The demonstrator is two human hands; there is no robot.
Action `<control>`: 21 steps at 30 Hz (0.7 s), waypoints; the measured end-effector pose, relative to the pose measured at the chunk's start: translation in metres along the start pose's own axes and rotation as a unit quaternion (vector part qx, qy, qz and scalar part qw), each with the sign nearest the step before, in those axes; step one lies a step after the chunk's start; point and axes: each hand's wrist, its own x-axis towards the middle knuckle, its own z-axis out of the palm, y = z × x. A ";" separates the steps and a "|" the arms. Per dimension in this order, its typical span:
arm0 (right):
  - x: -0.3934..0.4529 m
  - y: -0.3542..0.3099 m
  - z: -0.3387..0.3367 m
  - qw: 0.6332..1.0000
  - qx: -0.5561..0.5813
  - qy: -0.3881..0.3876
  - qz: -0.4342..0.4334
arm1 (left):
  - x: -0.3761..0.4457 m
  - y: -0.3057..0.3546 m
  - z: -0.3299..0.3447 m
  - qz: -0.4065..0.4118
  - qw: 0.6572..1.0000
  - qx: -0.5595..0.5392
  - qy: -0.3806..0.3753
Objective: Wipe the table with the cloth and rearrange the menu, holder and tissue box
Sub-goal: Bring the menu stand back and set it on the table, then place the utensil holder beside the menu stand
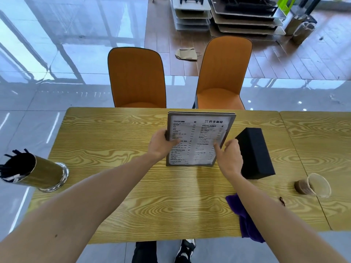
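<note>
The menu (203, 133), a printed sheet in a grey frame, stands tilted near the far middle of the yellow wood-grain table (117, 141). My left hand (161, 144) grips its left edge. My right hand (229, 156) holds its right lower edge with the thumb on the front. The black tissue box (256, 152) lies just right of my right hand. The metal holder (47, 175) with black sticks stands at the table's left edge. The purple cloth (245, 219) lies crumpled at the near edge, partly under my right forearm.
A clear plastic cup (315, 185) with brown drink stands at the right, with a small dark scrap (282, 201) near it. Two orange chairs (136, 78) face the far side. A second table (319, 133) adjoins on the right. Stacked trays (245, 18) sit on the floor beyond.
</note>
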 end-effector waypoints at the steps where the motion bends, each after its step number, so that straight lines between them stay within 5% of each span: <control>1: -0.009 -0.002 0.003 1.000 -0.020 0.001 -0.017 | -0.003 -0.002 -0.003 -0.004 1.000 0.009 -0.014; 8: -0.056 -0.053 0.036 0.959 -0.063 -0.138 -0.238 | -0.034 -0.016 -0.047 -0.012 0.990 0.138 -0.021; 12: -0.068 -0.113 0.059 0.903 -0.087 -0.223 -0.357 | -0.053 -0.022 -0.102 0.001 0.977 0.203 0.066; 21: -0.119 -0.258 0.113 0.812 -0.100 -0.330 -0.471 | -0.122 -0.052 -0.246 0.041 0.938 0.209 0.273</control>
